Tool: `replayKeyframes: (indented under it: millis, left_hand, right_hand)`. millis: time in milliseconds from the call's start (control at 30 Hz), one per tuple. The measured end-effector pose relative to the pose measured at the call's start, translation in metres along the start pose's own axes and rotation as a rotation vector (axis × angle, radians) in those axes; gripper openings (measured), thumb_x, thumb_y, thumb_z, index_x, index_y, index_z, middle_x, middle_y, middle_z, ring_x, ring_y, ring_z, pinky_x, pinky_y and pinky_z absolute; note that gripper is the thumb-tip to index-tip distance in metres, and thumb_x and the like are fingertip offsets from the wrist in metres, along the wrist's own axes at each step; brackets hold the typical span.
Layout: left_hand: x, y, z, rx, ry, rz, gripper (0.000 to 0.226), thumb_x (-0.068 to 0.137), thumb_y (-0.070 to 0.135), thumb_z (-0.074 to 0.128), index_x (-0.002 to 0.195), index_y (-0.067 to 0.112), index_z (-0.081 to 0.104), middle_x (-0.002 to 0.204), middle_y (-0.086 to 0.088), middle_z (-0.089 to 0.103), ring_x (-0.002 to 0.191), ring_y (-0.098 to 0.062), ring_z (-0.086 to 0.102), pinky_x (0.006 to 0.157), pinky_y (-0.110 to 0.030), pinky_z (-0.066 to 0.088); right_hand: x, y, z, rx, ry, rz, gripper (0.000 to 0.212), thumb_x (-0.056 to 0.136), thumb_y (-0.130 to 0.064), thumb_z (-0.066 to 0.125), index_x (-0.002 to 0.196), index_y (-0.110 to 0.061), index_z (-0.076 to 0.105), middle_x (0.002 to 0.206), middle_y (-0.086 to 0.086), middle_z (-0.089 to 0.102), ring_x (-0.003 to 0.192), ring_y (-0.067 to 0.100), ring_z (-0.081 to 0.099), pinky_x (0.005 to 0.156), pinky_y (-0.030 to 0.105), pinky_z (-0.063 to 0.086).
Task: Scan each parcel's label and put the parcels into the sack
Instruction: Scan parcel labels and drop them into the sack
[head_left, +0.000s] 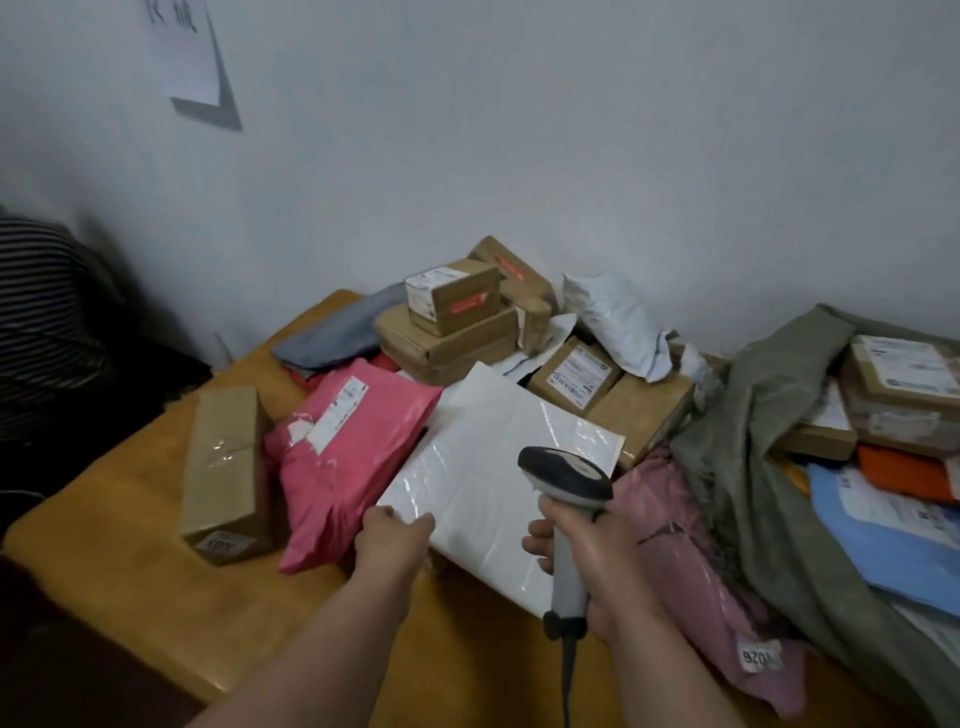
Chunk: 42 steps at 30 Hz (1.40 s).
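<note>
- Pinching the near left corner of a flat white poly mailer (483, 478), the left hand (392, 540) is curling its grip onto the glossy, wrinkled film; the mailer is lying on the worktop (119, 530) mid-pile, its far edge leaning on cardboard boxes.
- Wrapping around the slim grey handle of a barcode scanner (566, 499), the right hand (587, 566) is keeping a closed grip; the scanner's dark rounded head is hovering over the mailer's right part, and a cable is hanging off the handle's base.
- Lying just left of the mailer and touching it, a puffy pink poly bag (343, 467) is showing a long white label and crinkled tape.
- Sitting further left, a long brown cardboard box (223, 467) is taped across with clear shiny tape.
- Stacking against the wall, small kraft boxes (452, 322) are carrying white labels and red tape; a crumpled white soft bag (613, 322) is resting beside them.
- Draping at right, an olive-green woven sack (753, 441) is lying slack and creased, with labelled parcels in its opening.
- Lying near the sack's edge, a dusty-pink soft mailer (701, 571) is bearing a small number tag.
</note>
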<state>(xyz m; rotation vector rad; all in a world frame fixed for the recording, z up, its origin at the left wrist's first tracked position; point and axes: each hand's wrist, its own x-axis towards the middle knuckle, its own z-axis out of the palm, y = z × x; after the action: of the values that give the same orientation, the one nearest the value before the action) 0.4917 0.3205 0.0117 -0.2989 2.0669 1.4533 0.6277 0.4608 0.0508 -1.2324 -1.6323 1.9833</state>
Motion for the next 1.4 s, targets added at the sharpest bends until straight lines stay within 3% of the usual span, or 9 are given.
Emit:
replayKeyframes:
  millis: [233, 400, 600, 700, 800, 933, 1067, 1200, 1400]
  left_hand:
    - [0.021, 0.013, 0.02, -0.4, 0.114, -0.176, 0.042, 0.089, 0.014, 0.074, 0.123, 0.005, 0.053, 0.096, -0.011, 0.061, 0.076, -0.027, 0.06, 0.065, -0.035, 0.054]
    - [0.004, 0.045, 0.038, -0.442, 0.056, 0.05, 0.017, 0.093, 0.018, 0.067, 0.11, 0.02, 0.064, 0.11, -0.005, 0.067, 0.101, -0.028, 0.063, 0.093, -0.048, 0.053]
    - [-0.029, 0.103, 0.042, -0.342, 0.004, 0.486, 0.007, 0.098, 0.032, 0.059, 0.102, 0.037, 0.057, 0.106, 0.004, 0.066, 0.096, -0.018, 0.066, 0.076, -0.037, 0.058]
    - [-0.054, 0.123, 0.043, -0.289, -0.11, 0.605, 0.006, 0.098, 0.038, 0.058, 0.102, 0.043, 0.057, 0.098, 0.015, 0.066, 0.086, -0.009, 0.067, 0.059, -0.022, 0.055]
    - [-0.08, 0.128, 0.041, -0.325, -0.324, 0.54, 0.014, 0.1, 0.038, 0.055, 0.105, 0.028, 0.063, 0.092, 0.006, 0.073, 0.085, -0.017, 0.072, 0.068, -0.035, 0.063]
    - [-0.109, 0.127, 0.021, -0.293, -0.645, 0.506, 0.03, 0.102, 0.042, 0.048, 0.107, 0.018, 0.064, 0.085, -0.001, 0.072, 0.081, -0.016, 0.07, 0.073, -0.033, 0.06]
    - [-0.117, 0.111, -0.01, -0.236, -0.851, 0.485, 0.037, 0.101, 0.05, 0.045, 0.116, 0.022, 0.065, 0.114, 0.004, 0.073, 0.105, -0.01, 0.07, 0.092, -0.035, 0.057]
    - [-0.102, 0.082, -0.047, -0.108, -0.561, 0.582, 0.023, 0.098, 0.04, 0.059, 0.116, 0.028, 0.066, 0.115, 0.008, 0.071, 0.103, -0.008, 0.068, 0.095, -0.034, 0.054]
    - [-0.078, 0.041, -0.084, -0.069, -0.265, 0.328, 0.072, 0.088, 0.044, 0.072, 0.149, 0.029, 0.036, 0.145, 0.001, 0.046, 0.122, -0.023, 0.052, 0.098, -0.041, 0.048]
  right_hand:
    - [0.027, 0.0, 0.009, -0.043, -0.019, 0.041, 0.019, 0.086, -0.025, 0.076, 0.099, -0.011, 0.072, 0.08, 0.004, 0.078, 0.075, 0.018, 0.077, 0.072, 0.033, 0.056]
    - [0.04, -0.007, 0.003, -0.067, 0.005, 0.007, 0.022, 0.086, -0.03, 0.077, 0.103, -0.017, 0.072, 0.085, -0.001, 0.077, 0.082, 0.015, 0.075, 0.087, 0.042, 0.057]
    - [0.028, -0.031, 0.002, 0.005, 0.105, -0.131, 0.032, 0.081, -0.04, 0.081, 0.107, -0.034, 0.064, 0.09, -0.009, 0.076, 0.095, 0.012, 0.071, 0.093, 0.041, 0.055]
    - [0.014, -0.051, 0.002, 0.054, 0.12, -0.212, 0.057, 0.067, -0.058, 0.081, 0.117, -0.037, 0.065, 0.108, -0.01, 0.075, 0.103, 0.013, 0.07, 0.092, 0.041, 0.056]
    - [-0.007, -0.06, 0.006, 0.069, 0.11, -0.3, 0.052, 0.056, -0.061, 0.082, 0.106, -0.05, 0.07, 0.103, -0.016, 0.076, 0.097, 0.007, 0.072, 0.083, 0.034, 0.057]
    - [-0.038, -0.054, 0.022, 0.093, 0.174, -0.414, 0.052, 0.065, -0.028, 0.088, 0.103, -0.056, 0.066, 0.101, -0.018, 0.077, 0.095, 0.002, 0.072, 0.085, 0.035, 0.059]
    - [-0.07, -0.049, 0.035, 0.245, 0.443, -0.478, 0.066, 0.07, -0.001, 0.081, 0.117, -0.044, 0.062, 0.104, -0.016, 0.076, 0.095, -0.003, 0.07, 0.085, 0.03, 0.056]
    - [-0.103, -0.043, 0.035, 0.419, 0.599, -0.397, 0.069, 0.074, 0.01, 0.074, 0.133, -0.02, 0.056, 0.116, 0.003, 0.071, 0.105, 0.022, 0.069, 0.096, 0.046, 0.055]
    - [-0.136, -0.026, 0.031, 0.724, 0.444, -0.331, 0.04, 0.078, 0.01, 0.072, 0.115, -0.004, 0.066, 0.104, 0.016, 0.076, 0.091, 0.034, 0.075, 0.074, 0.053, 0.062]
